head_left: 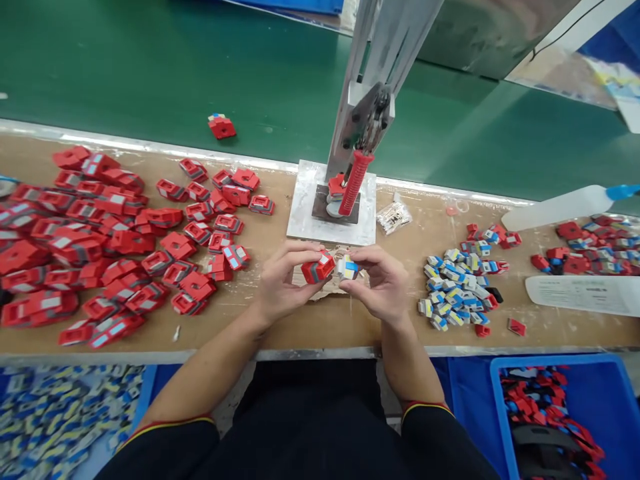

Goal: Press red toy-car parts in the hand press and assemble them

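Between the fingers of my left hand point(286, 279) is a red plastic toy part point(319, 268) with grey stripes. My right hand point(381, 281) pinches a smaller white, blue and yellow plastic part point(347, 268). The two parts face each other with a small gap, above the front of the press base. Beyond them stands a hand press point(371, 120) with a red handle point(356, 183), and another red part point(337, 184) sits under it on the metal plate point(305, 223).
Red parts point(115, 240) lie piled at left, white-blue parts point(457, 287) at right. Two white bottles point(555, 208) flank more red pieces. A bag of cotton swabs point(395, 215) lies beside the press. Blue bins point(613, 387) stand below. One assembled piece point(221, 126) rests on the green belt point(150, 80).
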A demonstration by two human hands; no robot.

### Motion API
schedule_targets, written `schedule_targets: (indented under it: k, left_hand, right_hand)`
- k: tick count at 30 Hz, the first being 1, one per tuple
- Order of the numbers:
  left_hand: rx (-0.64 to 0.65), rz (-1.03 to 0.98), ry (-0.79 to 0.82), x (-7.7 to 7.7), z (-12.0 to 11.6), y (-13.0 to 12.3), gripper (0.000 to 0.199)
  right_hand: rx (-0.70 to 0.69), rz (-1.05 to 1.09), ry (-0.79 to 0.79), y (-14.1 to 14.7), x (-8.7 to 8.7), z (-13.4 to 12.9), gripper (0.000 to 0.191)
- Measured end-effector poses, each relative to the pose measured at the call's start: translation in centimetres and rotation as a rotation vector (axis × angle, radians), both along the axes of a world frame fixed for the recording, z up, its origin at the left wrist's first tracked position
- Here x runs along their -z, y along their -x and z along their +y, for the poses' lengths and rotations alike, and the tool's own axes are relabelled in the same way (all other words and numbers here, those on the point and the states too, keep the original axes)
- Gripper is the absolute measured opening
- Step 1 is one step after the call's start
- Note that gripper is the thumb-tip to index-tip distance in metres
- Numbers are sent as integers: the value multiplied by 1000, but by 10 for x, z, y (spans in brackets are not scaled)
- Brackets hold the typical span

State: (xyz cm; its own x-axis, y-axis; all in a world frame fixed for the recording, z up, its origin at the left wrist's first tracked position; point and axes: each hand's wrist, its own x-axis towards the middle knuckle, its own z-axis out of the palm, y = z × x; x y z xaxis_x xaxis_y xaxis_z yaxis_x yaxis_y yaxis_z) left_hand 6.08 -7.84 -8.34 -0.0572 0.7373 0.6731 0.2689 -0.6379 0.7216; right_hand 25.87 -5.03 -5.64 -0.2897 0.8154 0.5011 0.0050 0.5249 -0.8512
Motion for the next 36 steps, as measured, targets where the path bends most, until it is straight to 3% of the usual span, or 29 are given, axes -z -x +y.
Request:
schedule_targets:
  k: [7, 14, 16, 20, 23, 25, 28, 32, 36]
  left_hand:
    - [-113, 183, -166, 2, 1, 0, 31]
    - [-79, 389, -313, 2, -7, 4, 35]
    - [-40, 303, -256, -1, -8, 2, 38]
    - [131, -145, 29, -6, -8, -5, 63]
    - [309, -352, 214, -8, -7, -5, 41]
    - [335, -376, 274, -9, -5, -3, 25]
    - [356, -352, 292, -8, -5, 0, 38]
    - [390, -355, 221, -5, -6, -1, 76]
    - [298, -318, 80, -5, -9, -3, 65]
  right_hand:
    - [11, -128, -58, 2, -9, -3, 27]
    - [-89, -187, 62, -7, -19, -3, 28]
    - [-52, -175, 57, -6, -19, -5, 29]
    - [53, -152, 1, -1, -19, -10, 25]
    - [8, -168, -40, 0, -18, -10, 24]
    - [-32, -192, -54, -1, -17, -8, 26]
    - [-75, -233, -96, -2, -16, -6, 53]
    - [-171, -244, -153, -3, -17, -7, 55]
    - [-147, -201, -138, 1, -16, -13, 55]
